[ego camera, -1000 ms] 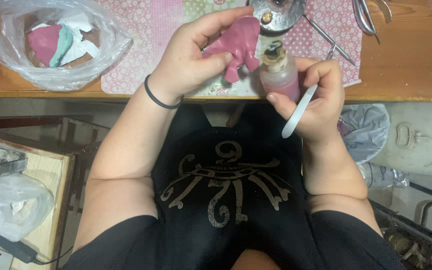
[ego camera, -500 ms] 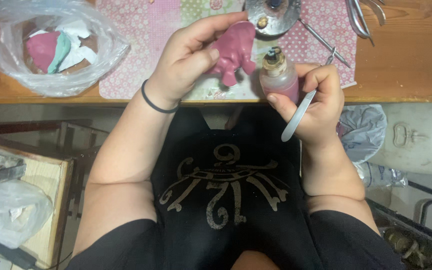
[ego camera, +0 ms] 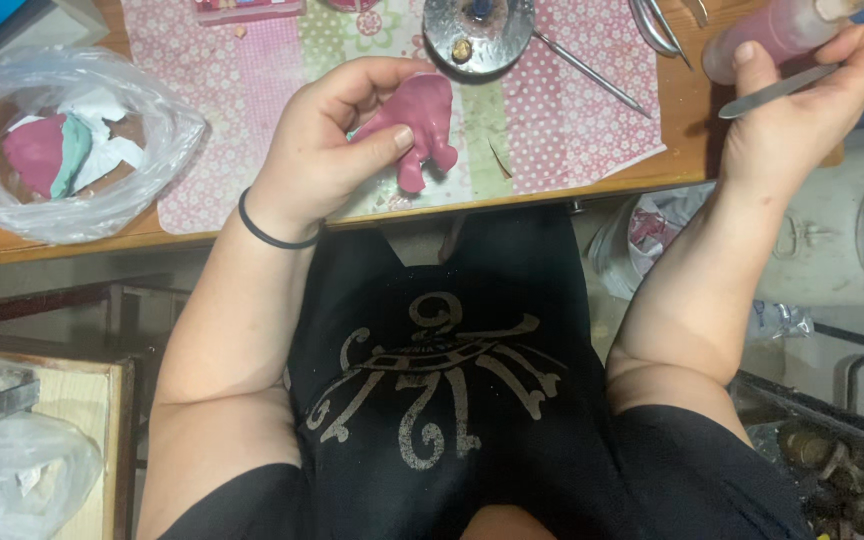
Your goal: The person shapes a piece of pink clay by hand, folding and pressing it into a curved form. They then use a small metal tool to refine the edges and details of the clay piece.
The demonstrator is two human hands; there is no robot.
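My left hand (ego camera: pixel 327 145) grips a pink clay figure (ego camera: pixel 417 125) with short legs, held just above the patterned mat (ego camera: pixel 572 110) near the table's front edge. A black band circles that wrist. My right hand (ego camera: pixel 802 110) is out at the table's right end, holding a small pink bottle (ego camera: pixel 767 35) and a slim metal modelling tool (ego camera: pixel 777 90) between the fingers. The bottle's top is cut off by the frame.
A clear plastic bag (ego camera: pixel 72 150) with pink, teal and white clay lumps lies at the left on the wooden table (ego camera: pixel 682 110). A round metal dish (ego camera: pixel 477 35), a thin metal pick (ego camera: pixel 592 70) and scissors (ego camera: pixel 657 25) sit at the back. Bags and clutter lie below at the right.
My right hand has swung away to the right with the bottle and tool, well apart from the figure. My left hand keeps its hold on the figure.
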